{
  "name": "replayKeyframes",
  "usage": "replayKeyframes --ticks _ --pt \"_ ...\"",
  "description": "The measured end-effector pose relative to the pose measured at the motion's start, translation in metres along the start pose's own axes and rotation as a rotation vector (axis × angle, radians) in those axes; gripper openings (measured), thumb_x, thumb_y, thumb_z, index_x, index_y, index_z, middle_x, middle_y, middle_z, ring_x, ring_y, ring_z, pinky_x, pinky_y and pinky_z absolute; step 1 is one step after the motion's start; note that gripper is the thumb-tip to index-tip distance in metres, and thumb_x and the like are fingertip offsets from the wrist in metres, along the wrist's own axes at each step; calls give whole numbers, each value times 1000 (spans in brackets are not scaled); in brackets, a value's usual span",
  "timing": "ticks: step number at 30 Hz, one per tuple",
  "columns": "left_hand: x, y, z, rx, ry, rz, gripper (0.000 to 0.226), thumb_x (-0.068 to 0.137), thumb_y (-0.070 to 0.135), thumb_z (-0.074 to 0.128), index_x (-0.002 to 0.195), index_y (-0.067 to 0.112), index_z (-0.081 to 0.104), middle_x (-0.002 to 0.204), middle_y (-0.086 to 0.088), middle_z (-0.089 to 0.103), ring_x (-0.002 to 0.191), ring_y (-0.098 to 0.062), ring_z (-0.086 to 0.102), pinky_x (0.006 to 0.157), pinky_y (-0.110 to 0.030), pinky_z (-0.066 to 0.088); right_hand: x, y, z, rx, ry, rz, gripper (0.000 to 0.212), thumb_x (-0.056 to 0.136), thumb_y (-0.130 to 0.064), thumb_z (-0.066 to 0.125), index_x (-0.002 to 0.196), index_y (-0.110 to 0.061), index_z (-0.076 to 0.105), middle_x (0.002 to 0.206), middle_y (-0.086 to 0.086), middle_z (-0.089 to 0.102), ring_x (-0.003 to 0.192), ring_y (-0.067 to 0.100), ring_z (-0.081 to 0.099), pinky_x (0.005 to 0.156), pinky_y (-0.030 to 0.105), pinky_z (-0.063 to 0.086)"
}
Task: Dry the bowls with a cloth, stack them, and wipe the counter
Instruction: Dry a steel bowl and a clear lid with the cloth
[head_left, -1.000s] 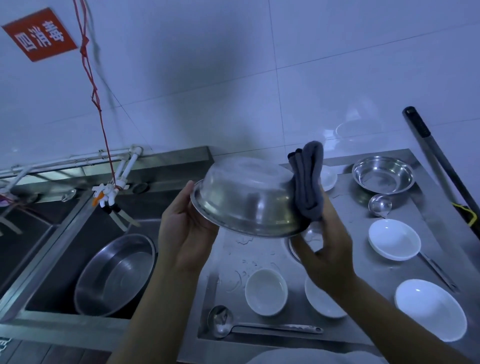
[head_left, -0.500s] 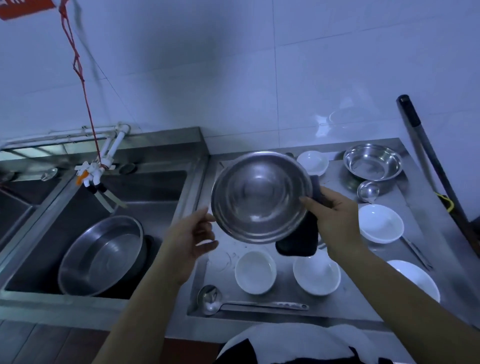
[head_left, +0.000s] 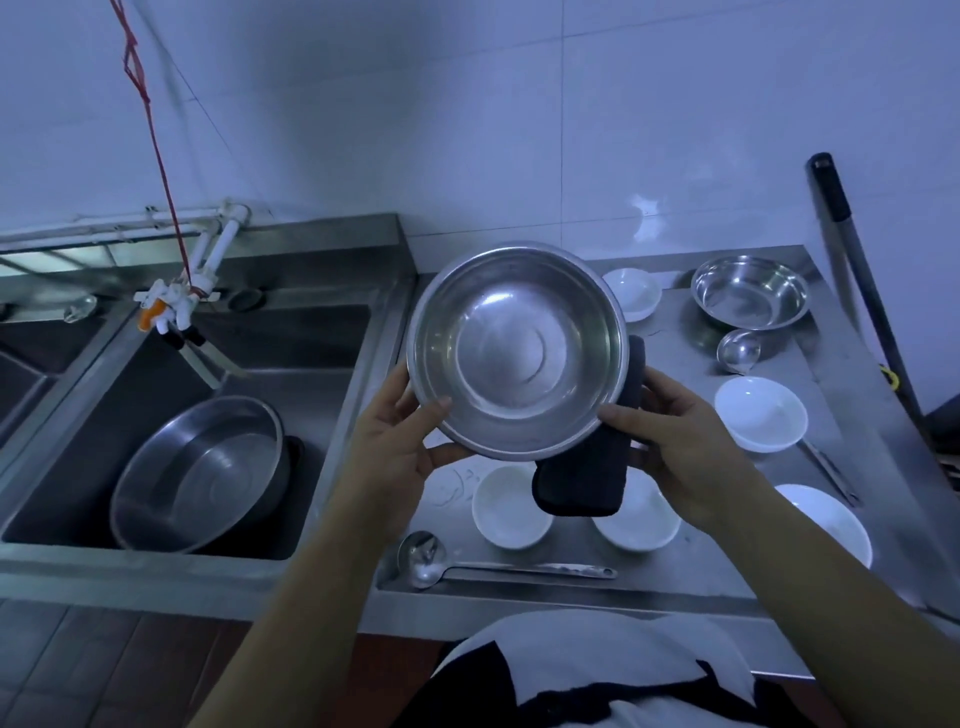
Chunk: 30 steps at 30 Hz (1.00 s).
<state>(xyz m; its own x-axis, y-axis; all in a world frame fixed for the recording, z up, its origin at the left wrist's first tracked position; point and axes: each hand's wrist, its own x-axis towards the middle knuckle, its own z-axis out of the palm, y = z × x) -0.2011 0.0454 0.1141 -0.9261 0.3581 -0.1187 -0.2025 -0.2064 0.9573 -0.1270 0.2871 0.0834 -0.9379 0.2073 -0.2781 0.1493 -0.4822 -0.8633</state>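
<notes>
A: Noting the change first: the steel bowl, dome-up a second ago with the cloth on its outside, is now turned mouth toward the camera, held above the counter's left edge. Judged: outside done, inside next.

B: Hands?

A: Left hand grips the bowl's lower-left rim. Right hand pinches the lower-right rim together with the dark cloth, which hangs behind.

B: Count, largest down.

A: One basin in the sink. Two steel bowls: one held, one at the counter's far right corner. Five white bowls, nearest-left one. Two ladles; one along the front edge.
</notes>
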Motion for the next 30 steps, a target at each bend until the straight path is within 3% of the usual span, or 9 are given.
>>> replayKeyframes --ticks 5,9,13,15,18,21,25,27,30 --pt "4 -2 -7 -106 -6 -92 52 101 -1 48 141 32 55 135 -8 65 118 -27 67 82 -42 61 2 10 0 82 -64 31 62 76 14 66 129 -18 66 125 6 69 106 25 69 80 38 60" --pt "8 -8 -13 -163 3 -138 51 100 -2 49 133 37 60 132 -6 67 121 -31 65 84 -44 61 5 29 5 22 56 99 60 81 22 55 119 -21 71 112 8 72 95 26 67 70 38 58" --pt "12 -14 -29 -158 57 -183 55 100 -3 50 140 34 55 127 -3 70 119 -31 66 80 -41 61 3 43 11 7 226 151 53 82 18 53 114 -19 72 96 4 73 81 23 64 62 35 55" --pt "15 -13 -39 -113 75 -194 59 99 -3 52 143 36 53 130 -1 69 119 -28 66 81 -44 61 0 46 14 -12 369 92 50 81 18 53 106 -20 74 89 3 71 79 21 63 60 34 54" --pt "20 -12 -47 10 89 -188 63 96 -3 60 145 35 51 135 2 66 118 -24 67 84 -47 61 -6 34 24 -196 587 -118 49 76 17 58 99 -25 72 92 2 68 87 21 62 78 43 53" --pt "26 -12 -42 79 86 -174 66 93 -9 61 143 34 53 132 3 67 114 -23 69 79 -42 62 -7 2 42 -294 585 -250 50 75 15 57 100 -26 72 94 5 69 85 17 63 76 39 52" --pt "31 -14 -26 95 9 -158 66 95 -12 57 129 45 57 116 17 72 107 -19 71 75 -39 62 11 -7 78 -32 449 24 44 84 19 52 108 -14 67 77 3 65 59 14 60 49 26 51" --pt "30 -15 -19 138 -43 -173 68 95 -13 52 128 47 57 110 24 72 102 -14 72 73 -39 63 23 1 95 73 464 146 37 87 16 50 109 -10 64 69 6 60 48 12 57 42 22 46" --pt "26 -17 -16 156 -151 -226 69 94 -12 51 134 43 59 112 17 72 100 -20 73 73 -44 64 37 4 111 81 566 71 39 87 12 50 104 -19 64 75 2 62 56 12 55 45 22 45"
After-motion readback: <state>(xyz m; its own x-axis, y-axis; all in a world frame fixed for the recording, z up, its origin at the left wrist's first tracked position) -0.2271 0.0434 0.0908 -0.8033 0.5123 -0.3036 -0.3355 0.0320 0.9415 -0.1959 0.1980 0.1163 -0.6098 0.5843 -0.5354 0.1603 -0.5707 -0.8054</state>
